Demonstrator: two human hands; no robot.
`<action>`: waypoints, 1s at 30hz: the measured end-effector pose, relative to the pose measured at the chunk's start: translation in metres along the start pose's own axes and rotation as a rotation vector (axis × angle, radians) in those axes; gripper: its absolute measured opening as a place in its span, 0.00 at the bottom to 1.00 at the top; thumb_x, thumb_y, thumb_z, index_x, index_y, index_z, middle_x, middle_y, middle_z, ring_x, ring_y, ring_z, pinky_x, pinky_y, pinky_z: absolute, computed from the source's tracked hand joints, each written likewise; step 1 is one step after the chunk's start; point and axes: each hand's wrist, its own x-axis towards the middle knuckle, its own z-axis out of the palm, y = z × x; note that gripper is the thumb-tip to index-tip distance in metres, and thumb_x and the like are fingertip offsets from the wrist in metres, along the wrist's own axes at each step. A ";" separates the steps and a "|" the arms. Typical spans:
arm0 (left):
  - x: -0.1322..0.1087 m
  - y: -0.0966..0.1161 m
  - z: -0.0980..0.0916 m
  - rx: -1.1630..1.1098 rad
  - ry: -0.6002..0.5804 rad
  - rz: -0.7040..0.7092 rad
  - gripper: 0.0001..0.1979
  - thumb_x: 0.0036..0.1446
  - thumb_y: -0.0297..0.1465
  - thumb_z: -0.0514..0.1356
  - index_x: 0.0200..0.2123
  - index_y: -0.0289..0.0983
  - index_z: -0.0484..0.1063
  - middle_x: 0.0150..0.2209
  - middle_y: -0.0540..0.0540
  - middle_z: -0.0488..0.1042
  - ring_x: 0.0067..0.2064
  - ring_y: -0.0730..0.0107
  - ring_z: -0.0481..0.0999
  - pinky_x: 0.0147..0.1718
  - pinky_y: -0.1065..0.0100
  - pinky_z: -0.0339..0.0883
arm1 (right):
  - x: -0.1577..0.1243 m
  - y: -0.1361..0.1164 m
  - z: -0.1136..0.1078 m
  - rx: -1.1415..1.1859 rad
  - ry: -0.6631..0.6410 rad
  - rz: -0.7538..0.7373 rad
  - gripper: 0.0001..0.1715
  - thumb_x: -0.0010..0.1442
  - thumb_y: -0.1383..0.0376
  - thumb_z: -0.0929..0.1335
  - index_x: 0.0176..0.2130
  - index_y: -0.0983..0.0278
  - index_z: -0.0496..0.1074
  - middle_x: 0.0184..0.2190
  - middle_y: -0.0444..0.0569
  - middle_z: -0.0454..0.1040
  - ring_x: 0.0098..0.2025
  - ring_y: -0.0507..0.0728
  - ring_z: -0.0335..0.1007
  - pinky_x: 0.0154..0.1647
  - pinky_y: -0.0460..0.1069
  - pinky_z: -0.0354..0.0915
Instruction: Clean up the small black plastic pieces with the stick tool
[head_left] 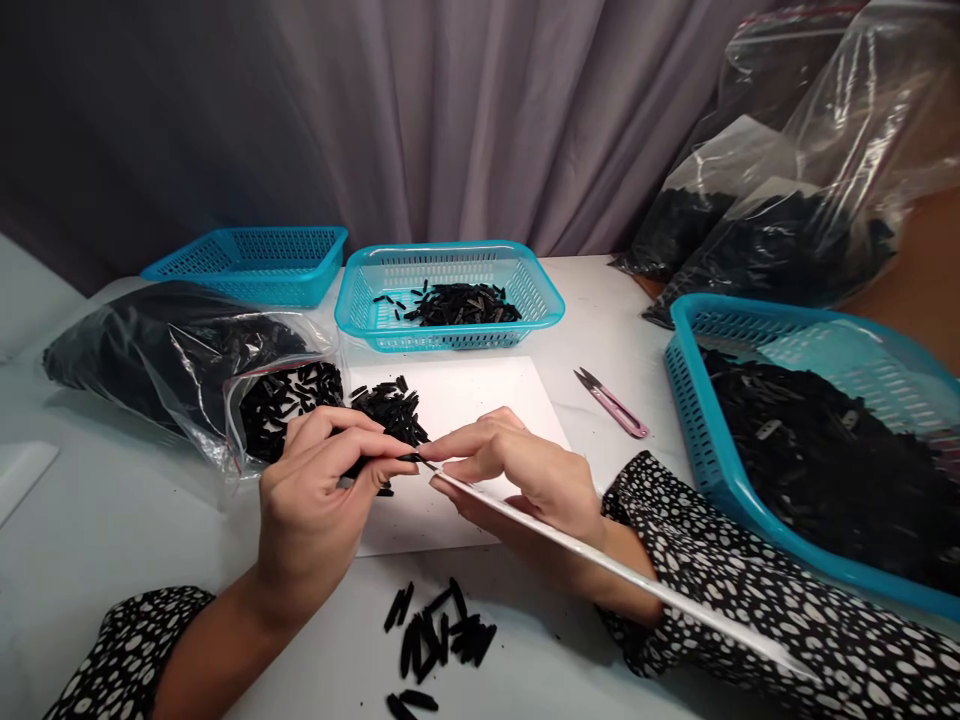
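Between the thumb and fingers of my left hand (315, 500) is a small black strip (409, 457). My right hand (536, 480) grips a long white stick (570, 543) near its thin dark tip, which meets the black strip or lies right against it. The stick's other end runs back over my right forearm. Both hands are above a white sheet (517, 385). A heap of black strips (386, 408) lies just beyond my left fingers. Several loose black strips (442, 630) are on the table nearer to me.
A clear plastic bag (180, 345) of black strips lies open at left. Blue baskets stand at back left (322, 285), back centre (551, 300) and right (679, 400); the latter two hold black strips. Pink thread snips (615, 405) lie between. Filled bags (810, 235) stand behind.
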 end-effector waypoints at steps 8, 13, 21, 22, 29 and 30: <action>0.000 0.000 0.000 0.020 0.001 0.049 0.05 0.60 0.26 0.66 0.31 0.40 0.77 0.29 0.50 0.78 0.36 0.66 0.77 0.37 0.63 0.67 | 0.000 0.003 0.001 -0.010 -0.009 -0.041 0.04 0.66 0.71 0.69 0.37 0.63 0.72 0.42 0.54 0.83 0.42 0.57 0.80 0.45 0.56 0.69; 0.001 0.000 0.000 0.029 0.004 0.061 0.06 0.59 0.25 0.66 0.30 0.40 0.77 0.29 0.51 0.79 0.35 0.65 0.77 0.37 0.62 0.67 | 0.001 0.003 0.001 0.004 -0.019 -0.025 0.04 0.66 0.71 0.69 0.37 0.63 0.72 0.43 0.55 0.83 0.43 0.57 0.79 0.46 0.56 0.68; 0.001 0.001 -0.002 0.057 -0.005 0.104 0.07 0.58 0.22 0.66 0.31 0.40 0.76 0.28 0.52 0.79 0.35 0.65 0.77 0.39 0.61 0.66 | 0.000 0.003 0.003 0.028 0.000 -0.004 0.06 0.63 0.73 0.71 0.37 0.63 0.71 0.42 0.54 0.83 0.42 0.57 0.79 0.45 0.56 0.67; 0.001 0.001 -0.002 0.060 -0.004 0.107 0.07 0.59 0.23 0.66 0.30 0.40 0.76 0.28 0.52 0.79 0.35 0.65 0.77 0.39 0.61 0.66 | 0.001 0.003 0.003 0.023 0.001 -0.008 0.06 0.63 0.73 0.71 0.37 0.63 0.71 0.42 0.54 0.83 0.42 0.57 0.79 0.45 0.56 0.67; 0.002 0.001 -0.001 0.090 0.006 0.133 0.08 0.58 0.22 0.66 0.30 0.40 0.76 0.28 0.52 0.80 0.35 0.65 0.77 0.39 0.61 0.65 | 0.002 0.003 0.003 0.017 0.014 -0.016 0.07 0.62 0.74 0.71 0.37 0.63 0.71 0.41 0.54 0.83 0.40 0.57 0.79 0.44 0.56 0.67; 0.002 0.001 -0.001 0.090 0.008 0.132 0.08 0.58 0.22 0.66 0.30 0.40 0.76 0.28 0.52 0.80 0.35 0.65 0.78 0.39 0.61 0.65 | 0.001 0.003 0.003 0.014 0.014 -0.014 0.07 0.62 0.73 0.71 0.37 0.63 0.71 0.41 0.54 0.83 0.40 0.57 0.79 0.44 0.56 0.67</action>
